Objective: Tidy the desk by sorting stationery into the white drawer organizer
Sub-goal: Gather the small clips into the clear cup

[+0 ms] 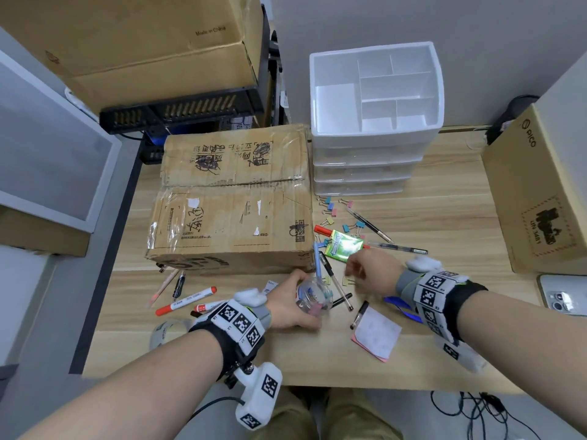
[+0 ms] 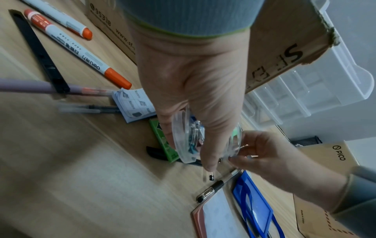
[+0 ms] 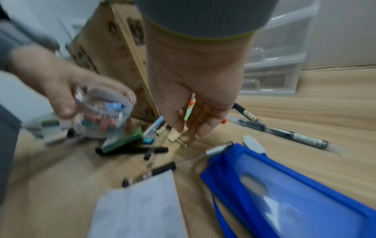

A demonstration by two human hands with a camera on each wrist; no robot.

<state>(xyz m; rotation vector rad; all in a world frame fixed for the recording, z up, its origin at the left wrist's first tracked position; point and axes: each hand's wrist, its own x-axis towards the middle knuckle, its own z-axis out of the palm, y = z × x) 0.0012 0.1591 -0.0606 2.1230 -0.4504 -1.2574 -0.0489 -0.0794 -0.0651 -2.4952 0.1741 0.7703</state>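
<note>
The wooden desk (image 1: pixel 444 198) stood against a grey wall, with a worn cardboard box (image 1: pixel 235 198) at the left and the white drawer organizer (image 1: pixel 374 134) just beside it at the back, its top compartments facing up. Binder clips (image 1: pixel 330 206), pens and a green gum pack (image 1: pixel 344 244) lay scattered in front of the organizer. The left hand (image 1: pixel 293 301) gripped a small clear plastic jar (image 1: pixel 314 295) that held several coloured clips, tilted toward the right. The right hand (image 1: pixel 371 269) reached down with its fingers loosely bent over a yellow binder clip (image 3: pixel 173 136); the picture was blurred, so it perhaps touched the clip. A blue card holder (image 3: pixel 284 190) and a notepad (image 1: pixel 378 335) lay near.
</note>
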